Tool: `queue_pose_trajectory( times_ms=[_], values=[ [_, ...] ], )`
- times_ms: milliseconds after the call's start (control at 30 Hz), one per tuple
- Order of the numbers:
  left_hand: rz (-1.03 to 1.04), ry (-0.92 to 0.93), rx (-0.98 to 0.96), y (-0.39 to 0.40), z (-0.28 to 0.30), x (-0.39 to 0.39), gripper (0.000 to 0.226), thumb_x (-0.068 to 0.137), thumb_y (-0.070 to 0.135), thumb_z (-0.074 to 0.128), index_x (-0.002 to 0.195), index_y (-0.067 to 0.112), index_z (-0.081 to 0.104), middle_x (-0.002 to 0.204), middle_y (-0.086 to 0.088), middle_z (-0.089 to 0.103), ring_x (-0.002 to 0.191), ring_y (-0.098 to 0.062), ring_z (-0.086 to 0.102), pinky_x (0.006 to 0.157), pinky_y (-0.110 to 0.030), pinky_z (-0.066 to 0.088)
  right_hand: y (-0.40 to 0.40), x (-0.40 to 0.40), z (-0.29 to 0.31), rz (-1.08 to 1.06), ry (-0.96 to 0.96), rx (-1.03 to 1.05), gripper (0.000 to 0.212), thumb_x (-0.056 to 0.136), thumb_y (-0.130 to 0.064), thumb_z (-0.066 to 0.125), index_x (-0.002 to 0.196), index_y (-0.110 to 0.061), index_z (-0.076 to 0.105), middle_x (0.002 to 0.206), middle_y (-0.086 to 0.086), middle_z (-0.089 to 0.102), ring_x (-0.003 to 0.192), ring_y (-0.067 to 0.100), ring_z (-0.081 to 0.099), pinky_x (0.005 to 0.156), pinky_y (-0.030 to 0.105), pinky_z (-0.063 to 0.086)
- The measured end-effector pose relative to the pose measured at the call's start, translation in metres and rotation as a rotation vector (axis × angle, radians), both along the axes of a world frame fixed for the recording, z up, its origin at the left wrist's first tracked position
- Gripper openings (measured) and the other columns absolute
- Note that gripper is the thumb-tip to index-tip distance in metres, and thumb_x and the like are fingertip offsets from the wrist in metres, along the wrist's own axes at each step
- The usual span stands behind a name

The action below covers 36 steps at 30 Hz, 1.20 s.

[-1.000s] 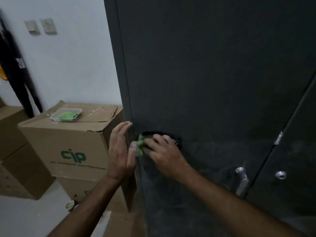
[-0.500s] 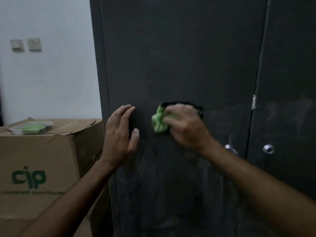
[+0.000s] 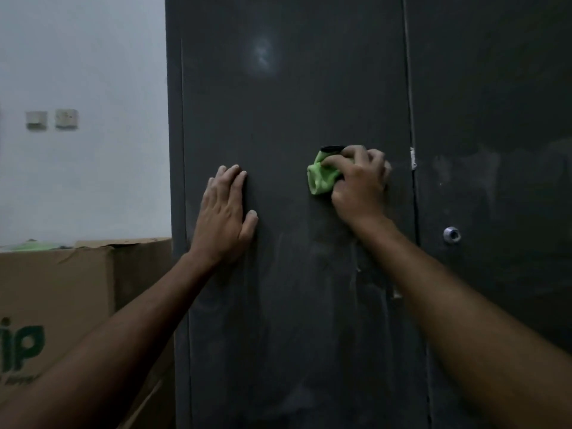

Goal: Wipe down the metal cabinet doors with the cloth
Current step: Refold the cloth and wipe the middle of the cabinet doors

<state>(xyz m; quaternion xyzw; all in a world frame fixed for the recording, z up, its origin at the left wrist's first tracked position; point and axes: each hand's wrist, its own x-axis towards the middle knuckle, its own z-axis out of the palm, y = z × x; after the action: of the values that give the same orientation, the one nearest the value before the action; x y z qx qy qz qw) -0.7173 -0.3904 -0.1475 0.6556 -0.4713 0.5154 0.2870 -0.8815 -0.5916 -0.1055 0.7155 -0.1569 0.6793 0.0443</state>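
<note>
A dark grey metal cabinet fills the view. Its left door (image 3: 278, 88) carries dusty smears below mid-height and a pale smudge near the top. My right hand (image 3: 360, 184) presses a bunched green cloth (image 3: 322, 178) against this door, close to the seam with the right door (image 3: 495, 103). My left hand (image 3: 226, 218) lies flat on the left door near its left edge, fingers spread, holding nothing. The right forearm hides the door handle.
A round silver lock (image 3: 452, 234) sits on the right door. A brown cardboard box (image 3: 62, 292) with green lettering stands against the cabinet's left side. Two wall switches (image 3: 51, 119) are on the white wall behind it.
My right hand has carried the cloth rightward across the left door, toward the seam. My left hand has shifted from the cabinet's edge onto the door face. The view has risen.
</note>
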Motion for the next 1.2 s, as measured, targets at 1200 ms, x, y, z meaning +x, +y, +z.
queue_pose_trajectory(
  times_ms=[1200],
  values=[
    [0.085,0.028,0.111,0.019,-0.026,-0.016,0.08,0.092,0.053,0.044,0.157,0.007,0.036,0.163,-0.016,0.03,0.152,-0.035,0.026,0.126,-0.053,0.025,-0.011,-0.021,-0.027,0.012,0.169,-0.137,0.048,0.074,-0.008,0.057,0.114,-0.031,0.071,0.126,0.002,0.059,0.103,0.033,0.05,0.084,0.042,0.041]
  ],
)
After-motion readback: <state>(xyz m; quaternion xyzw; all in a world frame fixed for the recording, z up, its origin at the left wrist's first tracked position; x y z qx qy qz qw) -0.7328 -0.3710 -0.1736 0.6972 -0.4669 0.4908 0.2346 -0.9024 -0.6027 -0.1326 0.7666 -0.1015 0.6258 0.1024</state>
